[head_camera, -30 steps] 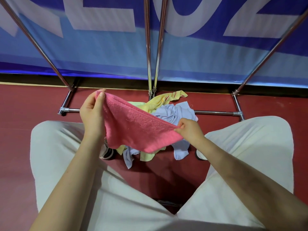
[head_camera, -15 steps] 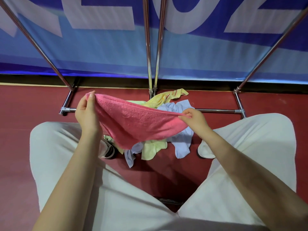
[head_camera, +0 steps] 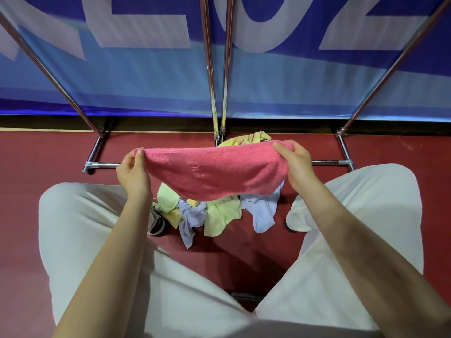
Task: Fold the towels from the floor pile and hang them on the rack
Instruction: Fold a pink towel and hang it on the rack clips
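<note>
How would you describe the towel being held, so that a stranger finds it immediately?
Look in front of the chrome rack standing on the red floor. Above the pile of yellow, green and lilac cloths, both hands stretch one pink terry towel, the only pink cloth.

The left hand [head_camera: 133, 173] and right hand [head_camera: 296, 167] each grip 1 end of a pink towel [head_camera: 214, 172], stretched level above the floor pile [head_camera: 214, 213], in front of the metal rack [head_camera: 217, 69].

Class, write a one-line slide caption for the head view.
Both hands, left and right, hold a pink towel over the floor pile.
</note>
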A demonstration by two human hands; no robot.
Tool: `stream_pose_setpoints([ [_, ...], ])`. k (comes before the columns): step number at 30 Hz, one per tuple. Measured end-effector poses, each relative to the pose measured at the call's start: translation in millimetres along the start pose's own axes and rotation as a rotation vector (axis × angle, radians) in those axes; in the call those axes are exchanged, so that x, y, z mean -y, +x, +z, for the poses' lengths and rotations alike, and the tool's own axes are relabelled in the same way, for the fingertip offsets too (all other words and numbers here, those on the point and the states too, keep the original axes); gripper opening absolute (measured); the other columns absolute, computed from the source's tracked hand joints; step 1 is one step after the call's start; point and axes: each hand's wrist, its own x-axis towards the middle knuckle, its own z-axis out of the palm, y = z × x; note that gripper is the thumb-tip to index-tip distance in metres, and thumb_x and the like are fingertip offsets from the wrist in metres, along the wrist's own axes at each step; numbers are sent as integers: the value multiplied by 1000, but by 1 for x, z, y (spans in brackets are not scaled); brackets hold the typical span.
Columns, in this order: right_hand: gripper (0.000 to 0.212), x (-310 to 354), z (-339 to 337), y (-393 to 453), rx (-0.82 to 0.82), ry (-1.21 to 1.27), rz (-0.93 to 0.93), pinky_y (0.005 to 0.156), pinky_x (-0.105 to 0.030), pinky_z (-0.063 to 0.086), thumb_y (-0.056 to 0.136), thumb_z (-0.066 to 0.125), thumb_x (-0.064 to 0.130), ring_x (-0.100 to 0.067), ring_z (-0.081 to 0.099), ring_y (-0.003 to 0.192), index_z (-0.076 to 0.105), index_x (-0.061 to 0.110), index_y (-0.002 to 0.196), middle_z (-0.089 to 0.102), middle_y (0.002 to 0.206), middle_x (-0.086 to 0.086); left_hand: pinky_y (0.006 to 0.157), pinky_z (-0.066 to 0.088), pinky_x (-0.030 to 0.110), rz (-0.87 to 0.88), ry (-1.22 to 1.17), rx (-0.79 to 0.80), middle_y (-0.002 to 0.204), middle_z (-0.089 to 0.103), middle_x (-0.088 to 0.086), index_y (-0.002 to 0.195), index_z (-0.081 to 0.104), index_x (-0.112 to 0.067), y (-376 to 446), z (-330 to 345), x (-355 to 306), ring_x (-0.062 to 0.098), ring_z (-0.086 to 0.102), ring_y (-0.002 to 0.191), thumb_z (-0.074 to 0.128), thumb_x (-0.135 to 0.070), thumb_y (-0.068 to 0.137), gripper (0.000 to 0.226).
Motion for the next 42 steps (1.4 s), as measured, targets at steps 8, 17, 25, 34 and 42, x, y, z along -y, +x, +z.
stream_pose_setpoints([
  [8, 15, 13, 4, -11, -71, 191, -69, 65, -20, 50, 89, 62, 4, -5, 61, 68, 59, 14, 79, 64, 76, 4, 84, 48, 26, -46, -161, 116, 89, 60, -13, 96, 65, -24, -9, 17, -3, 9, 55, 90, 52, -24, 98, 13],
  [17, 24, 8, -9, -2, -241, 69, -162, 63, -26, 39, 88, 64, 15, -14, 44, 66, 49, 17, 69, 47, 69, 1, 72, 38, 14, 229, 227, 166, 85, 61, -12, 97, 63, -17, -14, 30, 0, 3, 52, 79, 49, -23, 99, 15],
  [25, 32, 6, -14, 1, -296, -171, -225, 64, -27, 39, 87, 65, 24, -13, 44, 69, 54, -6, 84, 49, 74, -4, 77, 33, 25, 290, 496, 163, 101, 53, 8, 91, 60, -6, -12, 25, 8, 18, 48, 88, 46, -28, 101, 28],
  [34, 20, -1, -7, 6, -235, -139, -116, 68, -32, 43, 83, 69, 24, -16, 50, 72, 56, 23, 67, 55, 72, 0, 63, 37, 13, 53, 34, 147, 73, 48, -13, 73, 54, -28, -13, 26, -6, -4, 42, 67, 47, -25, 100, 28],
  [42, 14, -31, 13, 13, -247, -16, 199, 70, -34, 44, 77, 65, 21, -19, 51, 77, 64, 8, 73, 57, 82, -6, 57, 36, 25, -330, -168, 65, 70, 45, -4, 71, 52, -17, -22, 36, -4, 10, 42, 66, 57, -27, 94, 26],
])
